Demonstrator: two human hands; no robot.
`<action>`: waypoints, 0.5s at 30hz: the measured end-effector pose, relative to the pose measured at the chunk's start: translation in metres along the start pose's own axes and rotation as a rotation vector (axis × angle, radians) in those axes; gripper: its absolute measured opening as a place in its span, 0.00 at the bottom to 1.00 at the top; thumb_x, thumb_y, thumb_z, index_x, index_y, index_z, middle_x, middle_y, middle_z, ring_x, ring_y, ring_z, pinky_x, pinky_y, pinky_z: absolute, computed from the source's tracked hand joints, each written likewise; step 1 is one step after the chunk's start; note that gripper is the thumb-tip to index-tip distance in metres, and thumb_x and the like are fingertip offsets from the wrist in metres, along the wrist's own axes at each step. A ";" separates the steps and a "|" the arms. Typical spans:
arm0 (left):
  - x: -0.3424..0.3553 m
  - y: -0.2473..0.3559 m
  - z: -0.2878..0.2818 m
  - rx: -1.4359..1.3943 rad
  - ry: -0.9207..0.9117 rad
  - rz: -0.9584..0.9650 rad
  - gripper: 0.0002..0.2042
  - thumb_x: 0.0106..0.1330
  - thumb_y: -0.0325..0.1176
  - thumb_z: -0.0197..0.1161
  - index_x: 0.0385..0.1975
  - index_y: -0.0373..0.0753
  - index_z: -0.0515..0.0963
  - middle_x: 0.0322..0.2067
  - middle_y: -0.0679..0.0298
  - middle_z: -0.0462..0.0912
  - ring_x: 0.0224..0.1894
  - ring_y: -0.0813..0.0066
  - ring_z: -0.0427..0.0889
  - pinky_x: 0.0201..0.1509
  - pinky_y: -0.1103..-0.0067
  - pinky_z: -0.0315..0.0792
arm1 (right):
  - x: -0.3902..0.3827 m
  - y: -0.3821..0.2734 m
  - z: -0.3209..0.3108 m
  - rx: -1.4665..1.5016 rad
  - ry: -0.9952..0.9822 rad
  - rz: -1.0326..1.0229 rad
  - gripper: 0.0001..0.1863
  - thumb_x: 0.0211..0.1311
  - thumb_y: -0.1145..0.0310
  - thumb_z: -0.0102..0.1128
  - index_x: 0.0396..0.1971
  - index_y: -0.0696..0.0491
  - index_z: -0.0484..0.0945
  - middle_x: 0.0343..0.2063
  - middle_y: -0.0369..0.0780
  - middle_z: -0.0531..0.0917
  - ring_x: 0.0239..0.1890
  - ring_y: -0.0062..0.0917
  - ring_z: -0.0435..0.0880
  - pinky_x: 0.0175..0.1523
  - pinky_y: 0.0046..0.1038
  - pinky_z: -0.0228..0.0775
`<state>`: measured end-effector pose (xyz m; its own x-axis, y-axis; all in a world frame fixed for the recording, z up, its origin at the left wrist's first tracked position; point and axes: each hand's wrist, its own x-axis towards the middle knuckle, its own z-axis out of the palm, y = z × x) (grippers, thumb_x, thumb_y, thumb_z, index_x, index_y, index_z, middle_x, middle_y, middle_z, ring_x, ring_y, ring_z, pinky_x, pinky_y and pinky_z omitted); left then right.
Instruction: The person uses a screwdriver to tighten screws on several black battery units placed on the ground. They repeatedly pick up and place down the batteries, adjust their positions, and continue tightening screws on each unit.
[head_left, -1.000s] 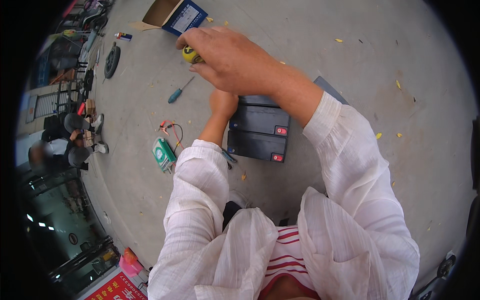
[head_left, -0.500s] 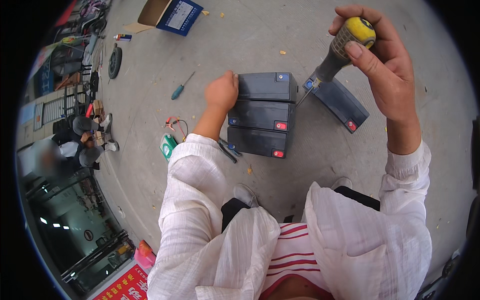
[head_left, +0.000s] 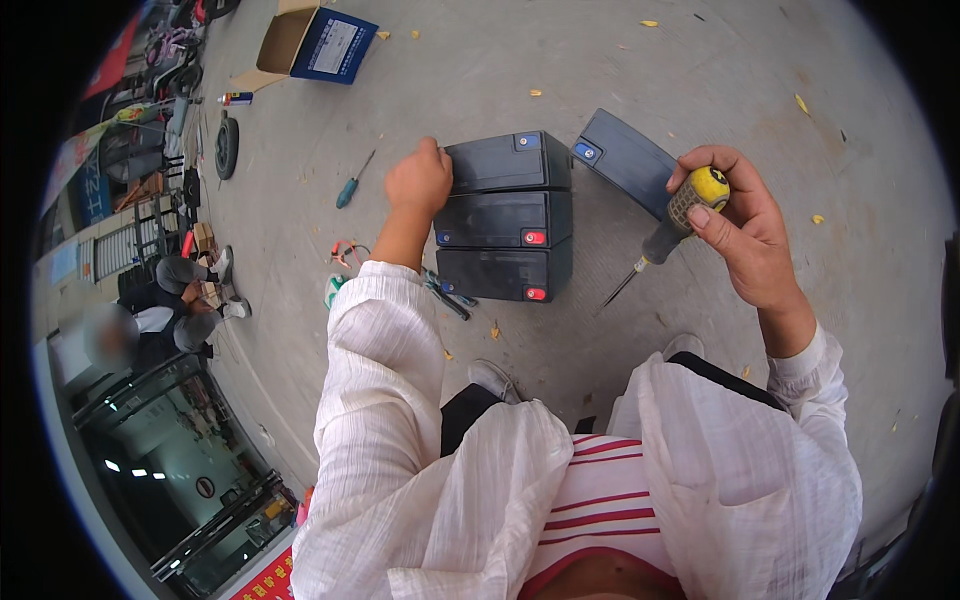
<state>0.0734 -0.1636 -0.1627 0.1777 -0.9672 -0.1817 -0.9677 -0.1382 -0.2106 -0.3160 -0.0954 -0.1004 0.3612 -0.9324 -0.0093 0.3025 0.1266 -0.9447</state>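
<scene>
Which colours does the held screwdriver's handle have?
The screwdriver handle is mostly grey, with a yellow end, shown in the head view.

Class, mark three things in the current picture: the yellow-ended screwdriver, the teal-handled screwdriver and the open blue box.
Yellow-ended screwdriver (head_left: 664, 239): head view, on the dark lower handle.
Teal-handled screwdriver (head_left: 347, 193): head view, on its handle.
Open blue box (head_left: 335, 48): head view, on its labelled side.

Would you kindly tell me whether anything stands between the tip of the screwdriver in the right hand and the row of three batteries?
Nothing visible does: only concrete shows between the tip of the screwdriver in the right hand and the row of three batteries. The separate battery lies farther forward, outside that gap.
</scene>
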 end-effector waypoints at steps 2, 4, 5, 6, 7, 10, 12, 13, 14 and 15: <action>0.000 0.002 -0.002 0.013 -0.007 0.000 0.19 0.71 0.48 0.45 0.35 0.40 0.78 0.32 0.51 0.85 0.38 0.49 0.84 0.42 0.58 0.75 | -0.003 0.000 -0.002 -0.019 0.005 0.002 0.20 0.64 0.68 0.60 0.54 0.55 0.69 0.43 0.37 0.74 0.45 0.19 0.72 0.47 0.21 0.68; 0.000 0.009 -0.008 0.021 -0.058 -0.048 0.22 0.71 0.51 0.43 0.35 0.41 0.79 0.35 0.48 0.84 0.40 0.48 0.83 0.44 0.58 0.74 | -0.006 0.004 -0.007 -0.086 0.025 -0.038 0.20 0.64 0.67 0.60 0.54 0.54 0.70 0.43 0.37 0.74 0.44 0.20 0.72 0.47 0.22 0.68; -0.001 0.011 -0.011 0.027 -0.084 -0.076 0.23 0.72 0.52 0.42 0.36 0.41 0.79 0.37 0.47 0.83 0.42 0.48 0.82 0.45 0.58 0.73 | -0.007 0.005 -0.008 -0.117 0.030 -0.058 0.20 0.64 0.67 0.60 0.54 0.54 0.70 0.43 0.37 0.74 0.44 0.20 0.72 0.48 0.22 0.69; -0.001 0.011 -0.009 0.007 -0.077 -0.118 0.24 0.71 0.54 0.41 0.36 0.41 0.80 0.37 0.47 0.83 0.42 0.48 0.82 0.46 0.58 0.73 | -0.009 0.005 -0.008 -0.106 0.035 -0.043 0.20 0.64 0.66 0.60 0.54 0.54 0.70 0.43 0.37 0.74 0.44 0.20 0.72 0.48 0.23 0.69; 0.001 0.011 -0.005 -0.014 -0.071 -0.159 0.25 0.71 0.55 0.41 0.36 0.41 0.81 0.37 0.47 0.83 0.43 0.48 0.82 0.46 0.58 0.74 | -0.010 0.004 -0.008 -0.094 0.040 -0.027 0.20 0.64 0.66 0.60 0.54 0.54 0.70 0.43 0.37 0.74 0.44 0.20 0.72 0.48 0.23 0.69; 0.003 0.010 -0.004 -0.100 -0.093 -0.265 0.28 0.71 0.57 0.40 0.37 0.42 0.82 0.38 0.47 0.83 0.44 0.48 0.82 0.46 0.59 0.74 | -0.012 0.003 -0.008 -0.096 0.050 -0.003 0.20 0.64 0.66 0.59 0.54 0.54 0.70 0.43 0.37 0.74 0.44 0.20 0.72 0.47 0.23 0.69; 0.004 0.005 -0.005 -0.160 -0.108 -0.314 0.27 0.70 0.57 0.40 0.38 0.43 0.82 0.38 0.49 0.84 0.44 0.48 0.82 0.47 0.60 0.74 | -0.012 0.003 -0.008 -0.093 0.047 0.005 0.20 0.64 0.66 0.59 0.54 0.54 0.70 0.43 0.37 0.74 0.44 0.20 0.72 0.47 0.23 0.69; 0.004 0.001 -0.004 -0.189 -0.108 -0.329 0.26 0.70 0.56 0.41 0.38 0.43 0.82 0.38 0.51 0.84 0.44 0.49 0.82 0.47 0.60 0.74 | -0.012 0.004 -0.009 -0.085 0.042 0.008 0.20 0.64 0.66 0.59 0.54 0.54 0.70 0.43 0.37 0.74 0.44 0.20 0.72 0.47 0.22 0.69; 0.005 0.000 -0.006 -0.218 -0.107 -0.340 0.25 0.70 0.56 0.42 0.38 0.44 0.82 0.39 0.52 0.84 0.44 0.50 0.82 0.47 0.60 0.74 | -0.013 0.004 -0.009 -0.078 0.041 0.009 0.20 0.64 0.66 0.59 0.54 0.54 0.69 0.43 0.37 0.74 0.44 0.20 0.72 0.47 0.22 0.68; 0.003 0.000 -0.007 -0.178 -0.093 -0.283 0.24 0.70 0.55 0.43 0.39 0.43 0.81 0.39 0.53 0.84 0.44 0.50 0.82 0.47 0.61 0.74 | -0.013 0.004 -0.010 -0.072 0.039 0.005 0.20 0.64 0.67 0.59 0.54 0.55 0.69 0.43 0.37 0.74 0.44 0.19 0.72 0.47 0.22 0.68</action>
<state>0.0733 -0.1681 -0.1569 0.4514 -0.8625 -0.2286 -0.8921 -0.4415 -0.0959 -0.3281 -0.0858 -0.1070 0.3274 -0.9445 -0.0257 0.2361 0.1081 -0.9657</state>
